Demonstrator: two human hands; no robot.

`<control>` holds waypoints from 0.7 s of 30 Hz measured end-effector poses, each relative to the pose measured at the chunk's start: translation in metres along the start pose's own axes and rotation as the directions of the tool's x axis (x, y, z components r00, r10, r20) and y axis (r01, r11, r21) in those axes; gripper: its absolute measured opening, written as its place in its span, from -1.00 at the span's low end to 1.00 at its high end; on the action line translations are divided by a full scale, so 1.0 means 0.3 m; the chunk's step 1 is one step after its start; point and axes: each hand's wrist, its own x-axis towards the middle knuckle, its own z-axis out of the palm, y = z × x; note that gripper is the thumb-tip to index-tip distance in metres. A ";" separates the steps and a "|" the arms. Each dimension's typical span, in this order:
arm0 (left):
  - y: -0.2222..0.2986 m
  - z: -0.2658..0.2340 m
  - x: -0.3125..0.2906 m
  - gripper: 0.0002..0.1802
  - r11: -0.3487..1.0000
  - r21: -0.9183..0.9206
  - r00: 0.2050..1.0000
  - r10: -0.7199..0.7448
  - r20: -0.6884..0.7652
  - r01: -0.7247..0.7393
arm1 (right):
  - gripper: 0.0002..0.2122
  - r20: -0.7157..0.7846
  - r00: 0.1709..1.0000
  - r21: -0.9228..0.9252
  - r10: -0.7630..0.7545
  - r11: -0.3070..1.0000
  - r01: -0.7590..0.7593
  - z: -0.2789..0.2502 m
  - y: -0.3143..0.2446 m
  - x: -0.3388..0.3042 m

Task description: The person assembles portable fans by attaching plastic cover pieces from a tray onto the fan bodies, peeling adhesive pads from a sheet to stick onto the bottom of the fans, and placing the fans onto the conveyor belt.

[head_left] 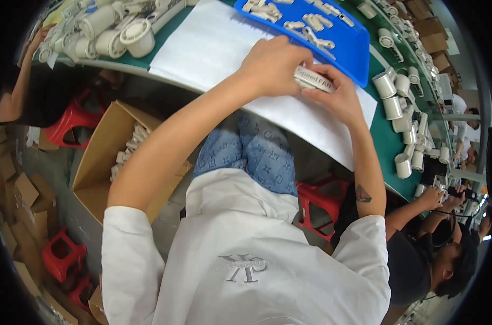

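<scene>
Both hands are over the white paper sheet (pixel 202 40) at the bench edge. Between them is a small, elongated white plastic casing piece (pixel 314 81) with dark lettering on its side. My right hand (pixel 338 95) pinches its right end between thumb and fingers. My left hand (pixel 276 65) is closed at its left end, its fingertips partly hidden behind the hand. Just beyond the hands, a blue tray (pixel 348 51) holds several small white plastic parts (pixel 316 21).
White fan-like housings (pixel 137 38) crowd the bench at left; more white cylindrical units (pixel 392 100) line the right. A cardboard box (pixel 89 179) with white parts stands below on the left, near red stools (pixel 64 254). Another person's hands (pixel 433 197) work at the right.
</scene>
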 end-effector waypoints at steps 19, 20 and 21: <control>-0.111 -0.077 -0.150 -0.39 0.548 -0.835 0.906 -0.378 -0.193 0.050 | -0.50 -0.032 0.992 -0.596 -0.120 0.799 0.078 -0.074 0.048 -0.379; -0.118 -0.065 -0.163 -0.39 0.553 -0.832 0.911 -0.364 -0.192 0.045 | -0.56 -0.044 0.982 -0.569 -0.184 0.812 0.127 -0.087 0.055 -0.370; -0.128 -0.059 -0.179 -0.40 0.500 -0.863 0.908 -0.392 -0.150 0.074 | -0.56 -0.058 0.980 -0.567 -0.190 0.814 0.124 -0.095 0.062 -0.344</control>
